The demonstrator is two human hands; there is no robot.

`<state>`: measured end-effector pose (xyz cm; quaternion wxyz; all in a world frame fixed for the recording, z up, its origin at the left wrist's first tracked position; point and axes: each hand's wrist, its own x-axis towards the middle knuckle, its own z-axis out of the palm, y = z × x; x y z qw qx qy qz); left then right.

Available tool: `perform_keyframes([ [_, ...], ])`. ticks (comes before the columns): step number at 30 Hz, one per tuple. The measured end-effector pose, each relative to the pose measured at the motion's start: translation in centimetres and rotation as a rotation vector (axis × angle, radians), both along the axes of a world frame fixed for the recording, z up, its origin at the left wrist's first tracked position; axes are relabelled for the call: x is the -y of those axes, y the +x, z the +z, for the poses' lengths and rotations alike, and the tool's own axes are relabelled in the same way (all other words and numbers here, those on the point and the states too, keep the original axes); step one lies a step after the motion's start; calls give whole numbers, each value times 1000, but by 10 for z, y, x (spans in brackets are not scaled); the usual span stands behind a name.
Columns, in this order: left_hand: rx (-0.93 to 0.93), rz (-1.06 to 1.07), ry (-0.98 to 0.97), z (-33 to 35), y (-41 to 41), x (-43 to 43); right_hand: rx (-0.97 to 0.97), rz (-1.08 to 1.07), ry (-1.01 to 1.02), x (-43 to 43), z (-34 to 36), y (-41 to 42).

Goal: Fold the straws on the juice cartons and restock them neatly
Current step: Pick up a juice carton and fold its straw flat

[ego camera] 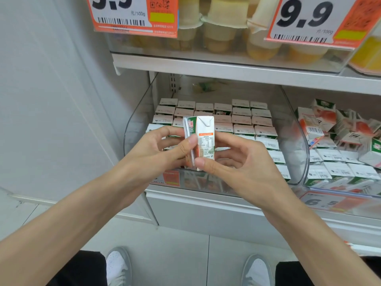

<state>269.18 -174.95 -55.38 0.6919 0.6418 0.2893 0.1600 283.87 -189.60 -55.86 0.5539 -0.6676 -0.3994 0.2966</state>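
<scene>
A person holds one small juice carton (204,139) up in front of a shelf (226,68), in the middle of the view. The carton stands upright. Both hands grip it.

The left hand (156,148) comes in from 8 o'clock. Its fingers curl round the far side of the carton, and its thumb presses on the straw (188,133). The straw is in a clear wrapper and runs up and down the carton's left side. Its top end reaches the top of the carton.

The right hand (235,162) comes in from 4 o'clock. Its thumb pinches the carton's bottom corner, and its fingers curl behind and under the carton.

Behind the carton, at 12 o'clock, is a clear bin (139,114) full of the same kind of cartons (241,118). They stand in neat rows, packed close, with their white tops up.

At 3 o'clock from the carton, more cartons lie in a messy pile (329,124), some tipped on their sides.

On the shelf above, at 12 o'clock, sit cups of yellow and white pudding (218,32). Two orange price tags read 9.9, one (123,15) at 11 o'clock and one (305,19) at 1 o'clock.

Down at 6 o'clock, two white and grey shoes (118,265) stand on a pale tiled floor (175,244).
</scene>
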Motion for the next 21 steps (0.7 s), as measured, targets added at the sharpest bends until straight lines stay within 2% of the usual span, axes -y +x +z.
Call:
perform_keyframes([
  [8,-9,-29,100,3,-1,-4,-193,-75,25,-1,-2,3],
  [10,3,-80,100,3,-1,-1,-183,-85,24,-1,-2,4],
  [14,45,-42,21,2,-1,2,-147,-86,13,-2,-5,3],
  [21,72,-89,96,0,-3,1,-68,-65,67,0,-5,4],
])
